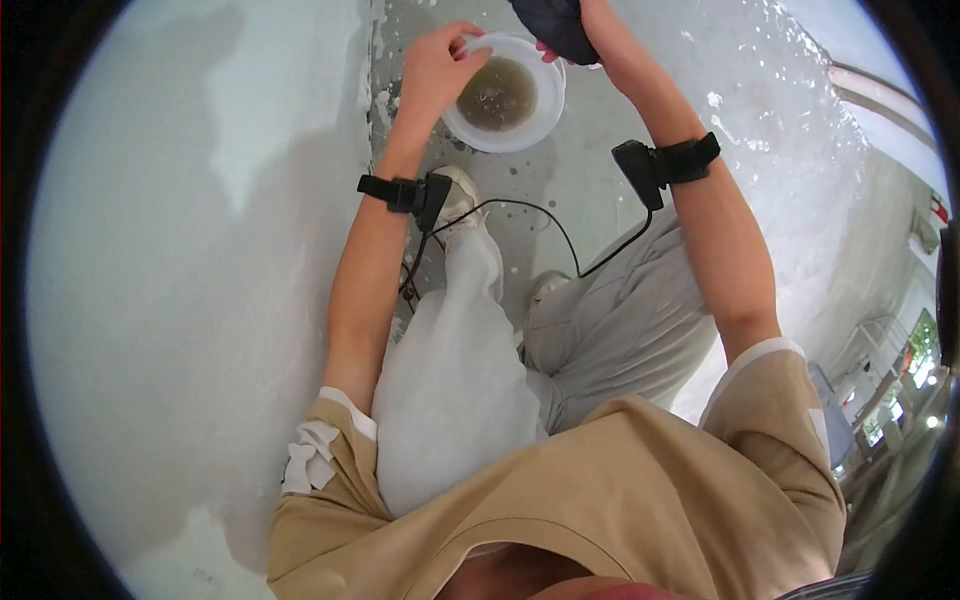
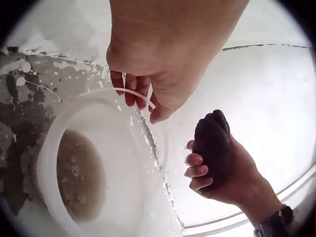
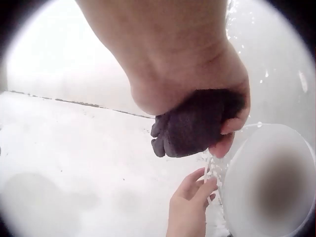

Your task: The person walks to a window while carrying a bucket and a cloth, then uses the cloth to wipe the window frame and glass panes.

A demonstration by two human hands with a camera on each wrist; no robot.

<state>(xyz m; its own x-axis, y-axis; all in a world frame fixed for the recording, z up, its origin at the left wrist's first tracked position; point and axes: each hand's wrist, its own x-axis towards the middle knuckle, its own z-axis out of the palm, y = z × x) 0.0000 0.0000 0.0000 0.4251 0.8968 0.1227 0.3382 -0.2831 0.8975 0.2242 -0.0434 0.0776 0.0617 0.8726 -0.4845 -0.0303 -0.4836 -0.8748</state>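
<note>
A white plastic bucket (image 1: 548, 108) with murky brown water (image 1: 497, 95) in its bottom stands near the wall. My left hand (image 1: 432, 72) is at its left rim; in the left wrist view the fingers and thumb pinch the bucket's thin white handle (image 2: 129, 91). To the right of the bucket and above its rim, my right hand (image 2: 232, 180) grips a folded dark cloth (image 3: 190, 126). The cloth (image 1: 560, 27) is bunched in the palm, and in the head view it hides most of the right fingers.
A pale wall (image 1: 200, 260) rises close on the left. The grey floor (image 1: 600, 130) is spotted with white paint. My shoe (image 1: 458, 195) is just below the bucket, and a black cable (image 1: 530, 205) hangs between the two wrist cameras.
</note>
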